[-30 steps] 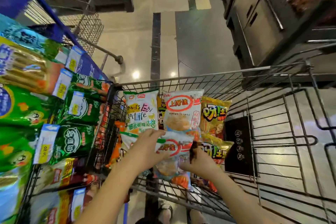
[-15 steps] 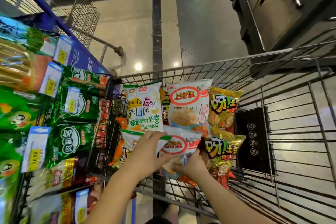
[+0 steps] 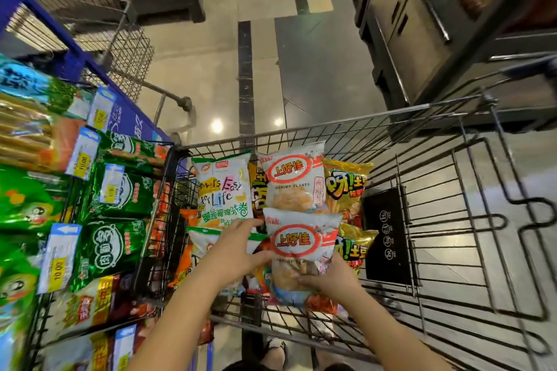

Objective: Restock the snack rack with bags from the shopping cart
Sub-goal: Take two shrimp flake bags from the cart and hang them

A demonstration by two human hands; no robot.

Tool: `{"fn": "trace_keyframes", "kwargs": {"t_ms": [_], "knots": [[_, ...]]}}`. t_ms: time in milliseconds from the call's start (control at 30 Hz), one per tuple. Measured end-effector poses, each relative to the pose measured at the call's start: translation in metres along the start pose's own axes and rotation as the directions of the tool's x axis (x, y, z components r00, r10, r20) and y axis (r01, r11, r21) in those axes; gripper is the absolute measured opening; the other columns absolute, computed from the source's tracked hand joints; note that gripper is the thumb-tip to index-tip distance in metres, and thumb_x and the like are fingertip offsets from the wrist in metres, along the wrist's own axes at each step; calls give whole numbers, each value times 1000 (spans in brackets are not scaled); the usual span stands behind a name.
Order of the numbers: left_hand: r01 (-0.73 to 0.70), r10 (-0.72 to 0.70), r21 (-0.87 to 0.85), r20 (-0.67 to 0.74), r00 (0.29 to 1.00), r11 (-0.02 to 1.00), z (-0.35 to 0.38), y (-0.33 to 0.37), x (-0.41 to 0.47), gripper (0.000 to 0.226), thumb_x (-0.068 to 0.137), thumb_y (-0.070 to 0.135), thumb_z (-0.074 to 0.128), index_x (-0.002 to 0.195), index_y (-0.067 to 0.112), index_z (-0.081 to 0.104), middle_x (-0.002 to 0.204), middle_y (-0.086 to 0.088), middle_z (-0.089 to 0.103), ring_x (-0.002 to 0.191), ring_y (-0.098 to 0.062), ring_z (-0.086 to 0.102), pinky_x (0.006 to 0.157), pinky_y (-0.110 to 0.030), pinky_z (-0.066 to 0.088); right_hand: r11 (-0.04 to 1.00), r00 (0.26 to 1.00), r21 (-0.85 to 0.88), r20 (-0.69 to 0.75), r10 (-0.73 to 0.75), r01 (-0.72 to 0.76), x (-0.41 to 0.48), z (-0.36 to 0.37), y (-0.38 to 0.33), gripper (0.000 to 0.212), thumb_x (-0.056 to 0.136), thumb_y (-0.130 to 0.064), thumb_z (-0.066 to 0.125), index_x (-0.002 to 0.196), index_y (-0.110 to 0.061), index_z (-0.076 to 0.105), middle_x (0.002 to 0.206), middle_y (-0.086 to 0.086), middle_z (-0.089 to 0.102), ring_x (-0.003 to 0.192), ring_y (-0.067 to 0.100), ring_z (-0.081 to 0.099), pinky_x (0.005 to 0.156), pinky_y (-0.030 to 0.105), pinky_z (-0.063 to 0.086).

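Observation:
A wire shopping cart (image 3: 446, 220) holds several snack bags. In front lies a white shrimp flakes bag (image 3: 301, 238) with a red oval logo. My left hand (image 3: 238, 250) grips its left edge, thumb on the front. My right hand (image 3: 328, 277) holds its lower right corner from below. A second, identical shrimp flakes bag (image 3: 294, 181) stands behind it. Left of that stands a white and green bag (image 3: 223, 190), and yellow bags (image 3: 346, 187) stand to the right. The snack rack (image 3: 90, 190) on the left carries green bags and price tags.
A black placard (image 3: 385, 235) hangs inside the cart to the right of the bags. An empty wire basket (image 3: 120, 48) sits beyond the rack. Dark cabinets (image 3: 422, 24) line the right of the aisle, and shiny floor (image 3: 211, 75) lies ahead.
The front shrimp flakes bag has come up and stands more upright between both hands. My right hand slid down to its lower corner.

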State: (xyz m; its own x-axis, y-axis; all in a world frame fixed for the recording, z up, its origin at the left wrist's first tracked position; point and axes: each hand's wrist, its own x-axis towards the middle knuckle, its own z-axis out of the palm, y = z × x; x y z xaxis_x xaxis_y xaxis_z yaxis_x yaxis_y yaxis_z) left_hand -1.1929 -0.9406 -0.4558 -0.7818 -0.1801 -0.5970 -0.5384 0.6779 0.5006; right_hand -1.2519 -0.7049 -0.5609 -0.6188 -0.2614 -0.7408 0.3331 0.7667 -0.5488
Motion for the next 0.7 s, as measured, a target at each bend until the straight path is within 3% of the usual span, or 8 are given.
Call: {"fn": "trace_keyframes", "kwargs": {"t_ms": [167, 333, 467, 567, 633, 700], "knots": [[14, -14, -32, -8, 1000, 999, -7, 17, 7, 78, 92, 50, 72, 157, 30, 34, 159, 1, 35, 145, -19, 37, 117, -35, 34, 993, 999, 104, 11, -49, 48, -22, -41, 13, 65, 67, -39, 95, 115, -37, 51, 106, -24, 64, 108, 9, 63, 91, 25, 48], [35, -36, -86, -9, 999, 996, -9, 36, 29, 78, 92, 42, 74, 154, 18, 35, 150, 1, 46, 132, -17, 48, 103, -28, 40, 977, 998, 205, 3, -62, 60, -27, -73, 34, 85, 48, -66, 92, 118, -33, 59, 111, -14, 74, 108, 9, 69, 96, 32, 56], [113, -116, -254, 3, 993, 961, -3, 36, 66, 92, 90, 42, 78, 158, 12, 25, 158, -8, 41, 139, -25, 46, 106, -32, 41, 967, 998, 251, 17, -53, 47, -28, -97, 41, 71, 63, -50, 94, 123, -34, 60, 113, -12, 75, 106, 7, 71, 96, 33, 58], [179, -194, -357, -8, 981, 917, 6, 33, 94, 88, 89, 40, 79, 155, 8, 30, 154, -12, 47, 137, -29, 50, 108, -37, 43, 947, 999, 319, 8, -40, 36, -26, -111, 41, 57, 73, -31, 93, 120, -28, 62, 104, -12, 78, 93, 3, 75, 78, 21, 60], [202, -227, -430, -8, 974, 880, 12, 24, 116, 85, 82, 49, 83, 146, 12, 42, 146, -8, 57, 129, -27, 57, 109, -40, 47, 932, 999, 360, 2, -38, 34, -24, -119, 40, 48, 77, -26, 90, 117, -29, 62, 98, -14, 78, 86, 0, 74, 68, 13, 56], [225, -262, -460, -16, 965, 859, 29, -9, 152, 108, 60, 77, 83, 144, 19, 48, 143, -1, 60, 126, -24, 60, 110, -44, 49, 933, 1000, 359, 8, -28, 23, -21, -125, 40, 54, 73, -36, 92, 118, -35, 62, 107, -14, 77, 94, 2, 74, 77, 18, 57]]}}
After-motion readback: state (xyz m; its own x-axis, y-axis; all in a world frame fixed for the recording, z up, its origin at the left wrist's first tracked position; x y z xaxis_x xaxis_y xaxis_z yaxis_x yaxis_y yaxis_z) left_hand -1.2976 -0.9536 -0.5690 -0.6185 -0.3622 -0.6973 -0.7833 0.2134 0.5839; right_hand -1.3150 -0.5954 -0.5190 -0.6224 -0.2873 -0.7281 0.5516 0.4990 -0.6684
